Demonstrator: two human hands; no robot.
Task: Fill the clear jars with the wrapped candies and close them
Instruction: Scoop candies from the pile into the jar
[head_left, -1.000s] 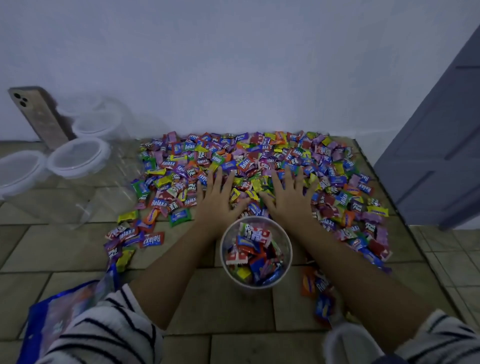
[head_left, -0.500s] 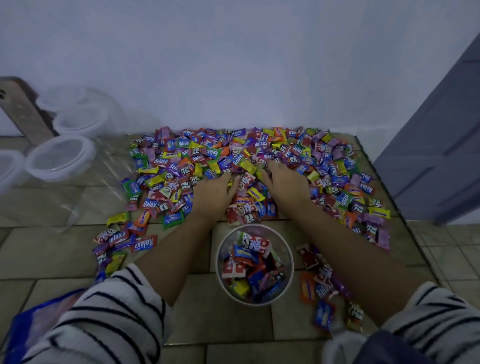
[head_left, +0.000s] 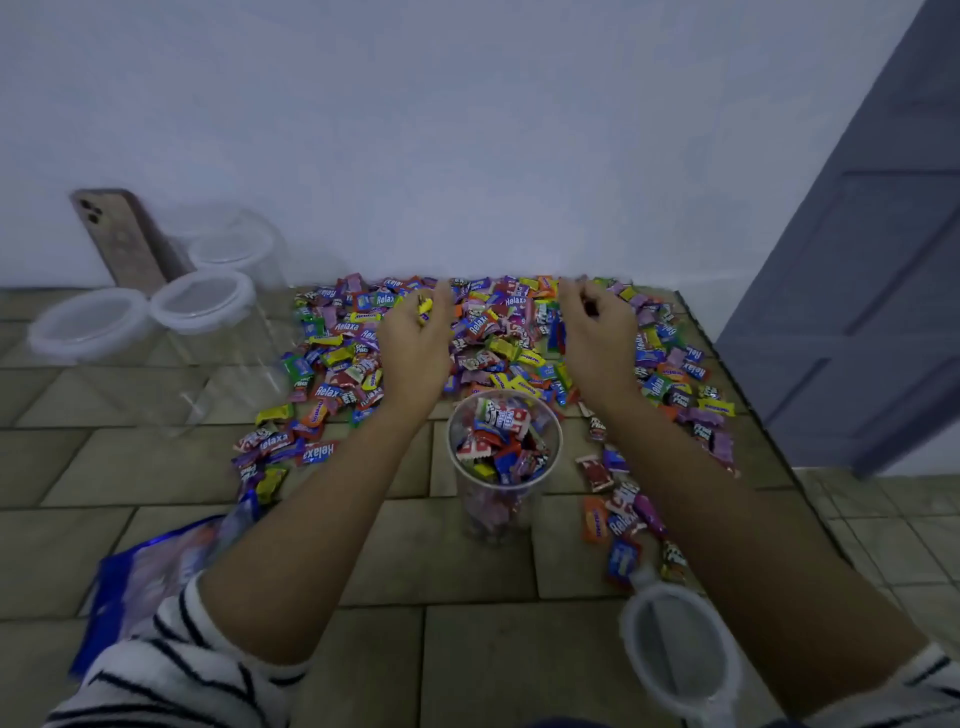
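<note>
dim bluish light, soft overall blur, wide-angle bending at edges.

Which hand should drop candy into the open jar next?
Probably the left hand: yellow candy shows in its fingers above the pile, near the open jar. Whether the right hand holds any is unclear.

One open jar (head_left: 503, 457) part-filled, three lidded jars (head_left: 202, 301), one loose lid (head_left: 678, 649), one phone (head_left: 124, 241)

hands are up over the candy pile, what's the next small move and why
Probably bring both hands back over the open jar and drop what they hold. The left hand is curled around a yellow candy, the right hand looks cupped too, its contents unclear. The jar stands just nearer the person, lidless and not yet full.
</note>
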